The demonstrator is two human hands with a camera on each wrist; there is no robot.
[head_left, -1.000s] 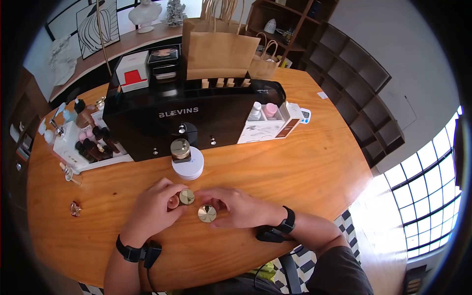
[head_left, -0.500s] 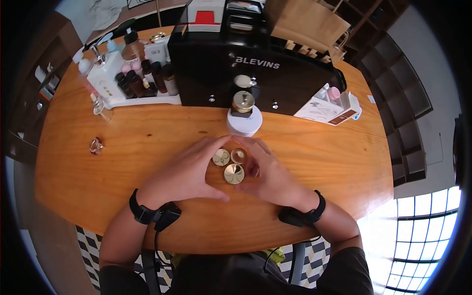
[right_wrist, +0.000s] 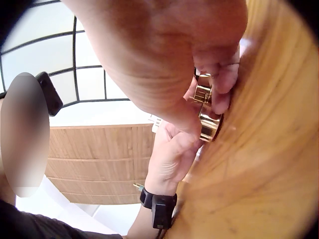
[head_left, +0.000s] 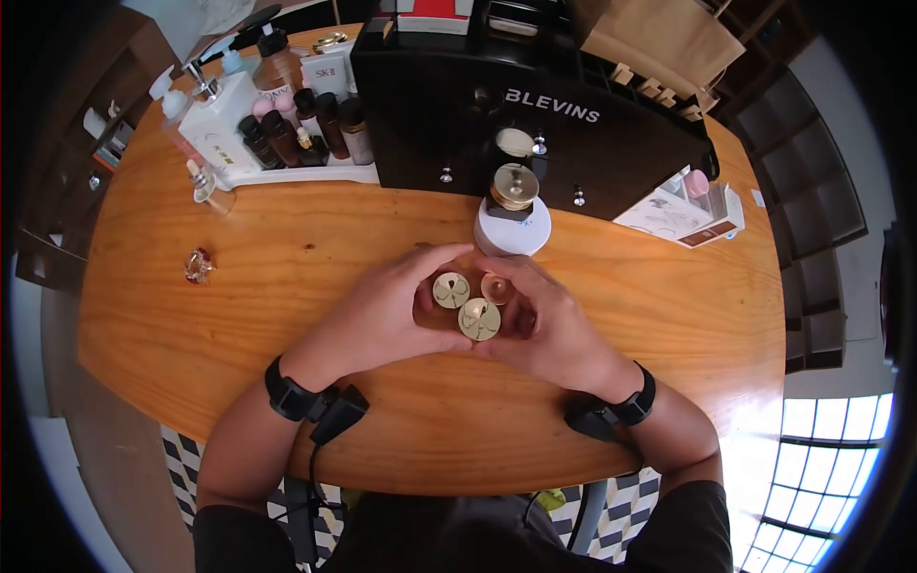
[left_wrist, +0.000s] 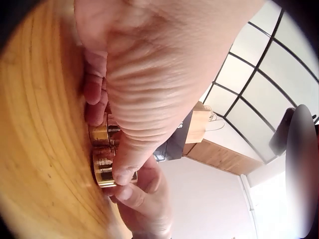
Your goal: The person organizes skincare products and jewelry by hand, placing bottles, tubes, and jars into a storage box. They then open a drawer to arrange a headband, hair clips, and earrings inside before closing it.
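Three small round gold containers stand grouped on the table between the two hands. In the head view a faceted gold top (head_left: 452, 289) is at the left, another faceted gold top (head_left: 479, 319) is nearest the body, and a copper-coloured round top (head_left: 496, 287) is at the back right. My left hand (head_left: 387, 310) curves round the group's left side, its thumb at the front container. From the right, my right hand (head_left: 564, 329) curls round it, thumb meeting the left thumb. In the left wrist view, a thumb lies against the shiny gold side (left_wrist: 105, 169) of one container.
Behind the hands is a white round box (head_left: 516, 234) with a gold-lidded jar (head_left: 515, 187) on it, before a black cabinet (head_left: 439, 105). A tray (head_left: 306, 175) of bottles stands at the back left. A small red glittering object (head_left: 198, 266) lies at left.
The right hand has moved in from the right, and both hands now close round the grouped containers with thumbs meeting. The left hand has opened wide, then drawn in. The head view has shifted.
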